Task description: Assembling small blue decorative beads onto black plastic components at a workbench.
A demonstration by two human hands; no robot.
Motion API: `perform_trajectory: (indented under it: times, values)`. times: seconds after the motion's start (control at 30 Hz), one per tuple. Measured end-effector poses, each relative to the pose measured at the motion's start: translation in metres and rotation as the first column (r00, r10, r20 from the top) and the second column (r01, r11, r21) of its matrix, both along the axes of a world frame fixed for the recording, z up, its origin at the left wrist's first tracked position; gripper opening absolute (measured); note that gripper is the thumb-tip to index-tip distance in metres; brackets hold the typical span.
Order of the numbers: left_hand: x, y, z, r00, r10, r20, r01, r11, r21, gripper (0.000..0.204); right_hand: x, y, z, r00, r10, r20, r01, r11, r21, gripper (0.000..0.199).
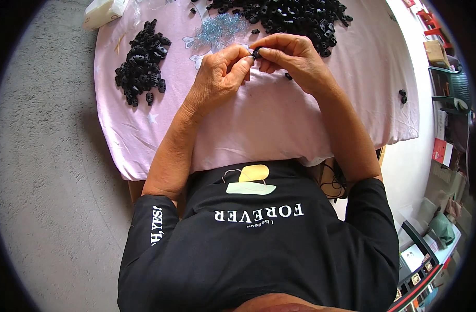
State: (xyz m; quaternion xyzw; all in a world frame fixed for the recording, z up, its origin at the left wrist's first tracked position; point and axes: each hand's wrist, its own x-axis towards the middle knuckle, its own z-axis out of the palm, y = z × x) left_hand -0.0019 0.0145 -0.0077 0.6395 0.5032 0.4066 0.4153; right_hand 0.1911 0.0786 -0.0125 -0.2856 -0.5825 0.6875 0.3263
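My left hand (221,74) and my right hand (290,57) meet above the middle of a table under a pink cloth (279,119). Between their fingertips sits a small black plastic part (256,52), pinched mainly by my right thumb and forefinger, with my left fingertips touching it. A large heap of the same black parts (290,15) lies just beyond my hands. A smaller pile of black parts (142,65) lies to the left. A patch of small clear bluish pieces (220,28) lies between the two piles.
Two loose black parts (402,95) rest near the cloth's right edge and another (288,76) under my right hand. A pale bag (100,13) sits at the far left corner. Grey floor (45,156) spreads to the left; shelves and boxes (446,62) crowd the right.
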Motion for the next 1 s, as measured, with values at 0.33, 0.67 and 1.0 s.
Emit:
perform_trajectory:
  times: [0.33, 0.67, 1.0]
  values:
    - [0.005, -0.002, 0.004, 0.999, 0.042, 0.023, -0.040, 0.996, -0.080, 0.014, -0.003, -0.001, -0.005, 1.000, -0.018, 0.000, 0.018, 0.998, 0.067, 0.017]
    - [0.006, -0.001, -0.002, 0.991, 0.044, 0.127, -0.037, 0.997, -0.062, 0.013, -0.005, -0.003, -0.003, 0.997, -0.049, -0.051, 0.051, 0.998, 0.036, 0.019]
    - [0.005, 0.002, -0.006, 0.989, 0.046, 0.143, -0.073, 0.979, 0.191, 0.022, 0.001, 0.001, -0.004, 0.986, 0.032, -0.162, -0.049, 0.994, -0.102, 0.026]
